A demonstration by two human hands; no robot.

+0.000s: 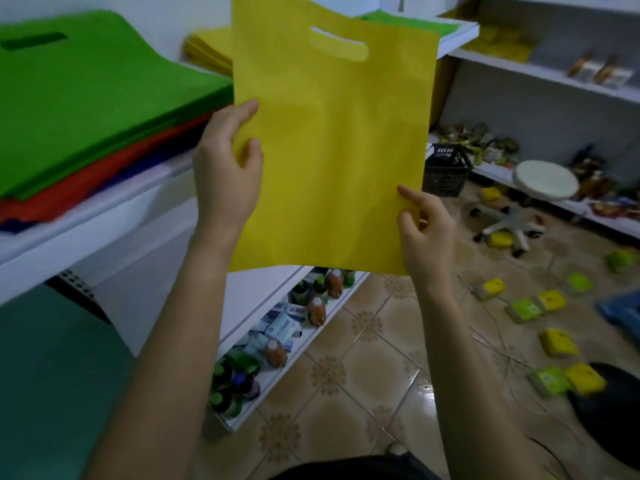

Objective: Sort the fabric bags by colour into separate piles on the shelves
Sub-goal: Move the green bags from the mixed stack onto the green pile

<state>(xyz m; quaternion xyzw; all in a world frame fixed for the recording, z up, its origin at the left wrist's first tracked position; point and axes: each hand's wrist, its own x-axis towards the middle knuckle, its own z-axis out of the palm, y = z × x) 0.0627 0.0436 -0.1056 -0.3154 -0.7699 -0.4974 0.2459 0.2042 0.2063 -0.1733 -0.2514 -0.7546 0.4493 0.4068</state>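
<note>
Yellow bag (332,150) is held up in the air, flat and upright, with its cut-out handle slot at the top. It fills the middle of the view.

Left hand (225,168) pinches the bag's left edge about halfway down. The thumb lies on the front face and the fingers are curled behind. Right hand (426,230) pinches the right edge near the bottom corner, with the thumb and one fingertip showing on the front and the other fingers loosely bent. Both forearms reach up from below.

Left of the bag is a white shelf (104,220) carrying a stack. Green bags (86,98) lie on top, red bags (104,174) under them, and a dark blue layer (149,164) is at the bottom. Behind the bag's upper left corner lies a yellow pile (207,46) on the same shelf run, partly hidden. Behind its upper right corner, a strip of green (415,24) lies on a shelf top.

Below the bag, a low shelf holds bottles (318,306) and small cartons. Right of the bag are a black crate (446,171), then a white stool (543,181) on a wheeled base, both near wall shelving stocked with small goods too blurred to name. Lower right of the bag, yellow and green packets (557,341) lie scattered on the tiled floor (363,358).
</note>
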